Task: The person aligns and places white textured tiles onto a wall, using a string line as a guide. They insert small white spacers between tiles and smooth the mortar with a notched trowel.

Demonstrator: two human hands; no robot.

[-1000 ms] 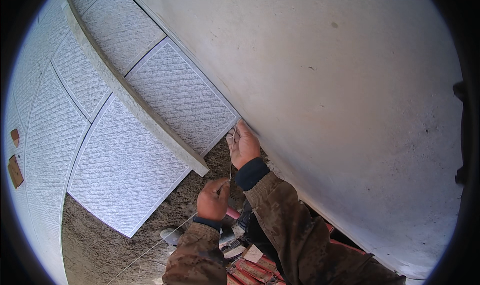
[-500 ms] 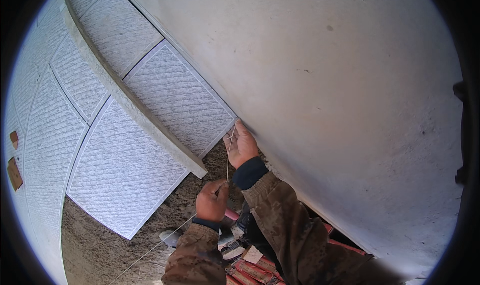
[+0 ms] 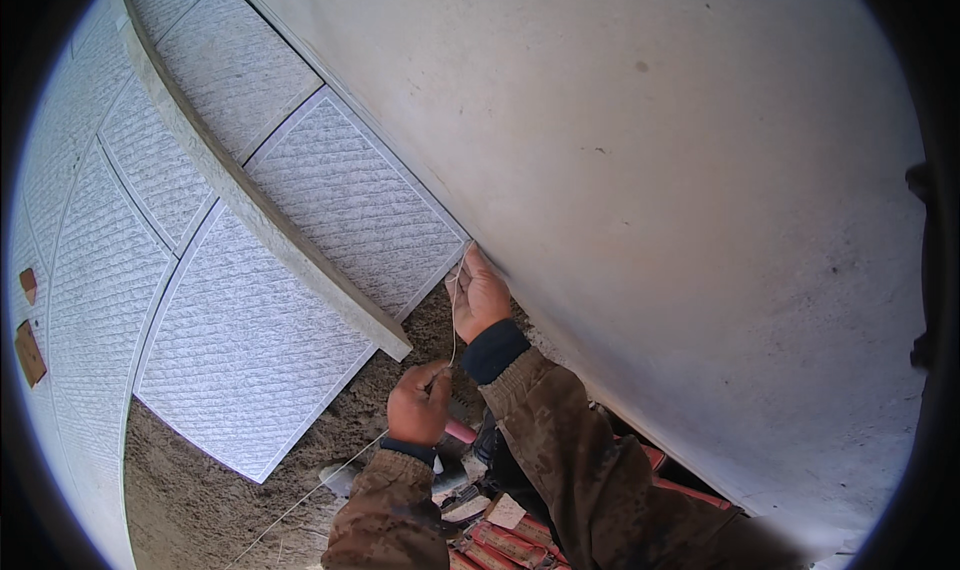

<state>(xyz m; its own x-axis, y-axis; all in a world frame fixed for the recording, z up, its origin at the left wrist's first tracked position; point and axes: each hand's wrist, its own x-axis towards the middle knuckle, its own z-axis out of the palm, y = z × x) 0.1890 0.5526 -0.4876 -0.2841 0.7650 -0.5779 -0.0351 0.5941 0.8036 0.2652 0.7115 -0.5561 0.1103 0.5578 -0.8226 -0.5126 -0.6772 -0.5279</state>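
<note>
A thin white string [image 3: 454, 328] runs between my two hands. My right hand [image 3: 482, 298] pinches its upper end at the near corner of a grey textured tile [image 3: 355, 190], close against the wall. Lower and to the left, my left hand [image 3: 418, 404] is closed on the string, thumb against the fingers. From there the string stretches down to the lower left across the mortar bed [image 3: 220, 470]. Between my hands it bows slightly. A second textured tile [image 3: 250, 345] lies to the left.
A long pale bar [image 3: 280, 240] lies across the tiles. The smooth wall [image 3: 680, 220] rises on the right. Red packages [image 3: 510, 542] and a pink handle [image 3: 460, 430] show below my hands. Two brown pieces [image 3: 29, 354] lie on the far-left tiles.
The string between my hands has gone from straight to slightly slack. Both hands hold nearly the same places, and the whole view has shifted a little.
</note>
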